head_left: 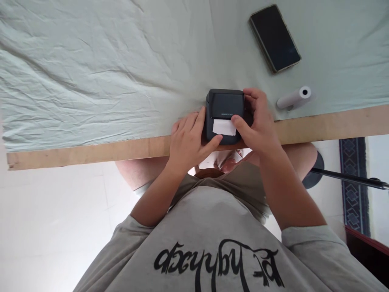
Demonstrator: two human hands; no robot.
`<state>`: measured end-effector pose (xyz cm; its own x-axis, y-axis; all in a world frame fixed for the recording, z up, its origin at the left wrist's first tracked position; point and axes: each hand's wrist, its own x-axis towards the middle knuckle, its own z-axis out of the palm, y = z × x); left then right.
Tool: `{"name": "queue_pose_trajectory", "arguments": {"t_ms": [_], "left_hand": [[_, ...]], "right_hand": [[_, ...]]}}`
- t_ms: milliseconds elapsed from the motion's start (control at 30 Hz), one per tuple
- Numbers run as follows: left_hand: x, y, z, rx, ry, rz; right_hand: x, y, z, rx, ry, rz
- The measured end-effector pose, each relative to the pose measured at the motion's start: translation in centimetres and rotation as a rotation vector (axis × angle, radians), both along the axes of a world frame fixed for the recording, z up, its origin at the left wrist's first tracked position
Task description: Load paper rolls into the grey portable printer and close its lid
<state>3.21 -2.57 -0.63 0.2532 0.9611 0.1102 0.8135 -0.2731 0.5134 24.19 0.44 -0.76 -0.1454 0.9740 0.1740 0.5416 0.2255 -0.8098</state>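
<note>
A small dark label printer sits at the front edge of the cloth-covered table, with a strip of white paper sticking out of its front slot. My left hand is wrapped against the printer's left side, its thumb at the lower front edge. On the other side, my right hand holds the printer, fingers around its right side and thumb at the right end of the paper strip.
A dark phone lies at the upper right of the table. Nearer the edge is a white paper roll. The wooden table edge runs across the view, above my legs.
</note>
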Motion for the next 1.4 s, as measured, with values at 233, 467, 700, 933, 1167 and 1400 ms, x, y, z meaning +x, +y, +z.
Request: {"name": "queue_pose_trajectory", "arguments": {"t_ms": [233, 467, 700, 933, 1167, 1400], "left_hand": [[0.1, -0.1, 0.0, 0.013, 0.005, 0.006], [0.0, -0.1, -0.1, 0.025, 0.012, 0.009], [0.0, -0.2, -0.1, 0.050, 0.024, 0.008], [0.0, -0.1, -0.1, 0.049, 0.016, 0.008], [0.1, -0.1, 0.1, 0.015, 0.022, 0.017], [0.1, 0.0, 0.4, -0.007, 0.048, 0.001]], "right_hand": [[-0.1, 0.6, 3.0, 0.054, -0.097, -0.098], [-1.7, 1.6, 5.4, 0.096, -0.102, -0.154], [-1.9, 1.9, 4.8, 0.033, -0.270, -0.143], [-2.3, 3.5, 6.6, -0.199, -0.691, 0.150], [-2.8, 5.2, 7.7, -0.338, -0.851, 0.240], [-0.6, 5.5, 8.0, -0.211, -0.536, 0.306]]}}
